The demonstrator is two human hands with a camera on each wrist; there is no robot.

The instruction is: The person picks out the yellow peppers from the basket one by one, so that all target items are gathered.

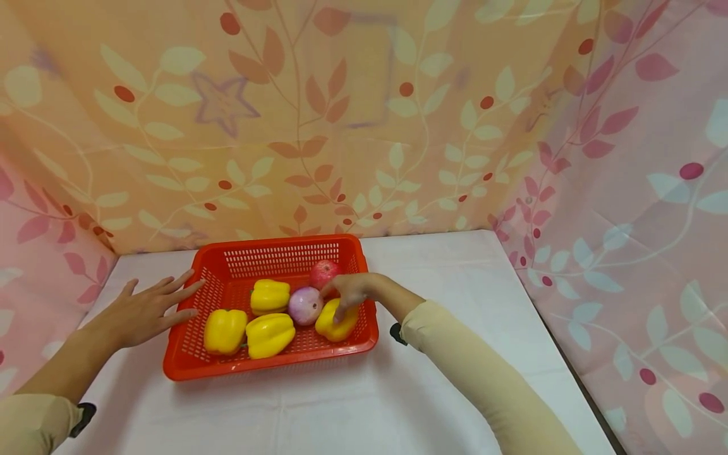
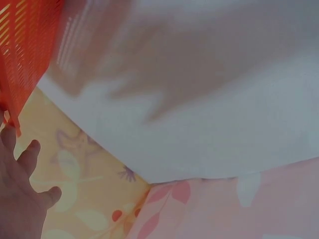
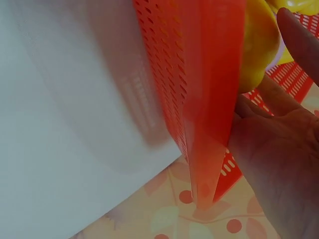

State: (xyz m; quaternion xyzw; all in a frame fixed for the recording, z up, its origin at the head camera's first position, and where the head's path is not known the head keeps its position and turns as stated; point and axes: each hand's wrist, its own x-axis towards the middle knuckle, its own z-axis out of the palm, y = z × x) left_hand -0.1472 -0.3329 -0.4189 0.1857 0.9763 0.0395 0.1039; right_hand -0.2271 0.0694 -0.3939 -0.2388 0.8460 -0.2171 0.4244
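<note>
A red plastic basket [image 1: 267,366] stands on the white table with several yellow bell peppers [image 1: 225,332], a purple onion [image 1: 306,306] and a red pomegranate-like fruit [image 1: 325,274] inside. My left hand [image 1: 149,308] lies at the basket's left rim, fingers straight and spread. In the left wrist view, its fingertips [image 2: 8,137] are right at the basket's edge. Reaching over the right rim, my right hand [image 1: 355,292] holds the rightmost yellow bell pepper [image 1: 337,321]. Thumb and fingers lie on different sides of this pepper in the right wrist view, partly hidden behind it.
White cloth covers the table [image 1: 455,278]. Behind it hangs an orange leaf-patterned curtain [image 1: 364,158], with a pink curtain [image 1: 643,253] along the right side and another on the left. The basket's raised rim runs beneath my right wrist.
</note>
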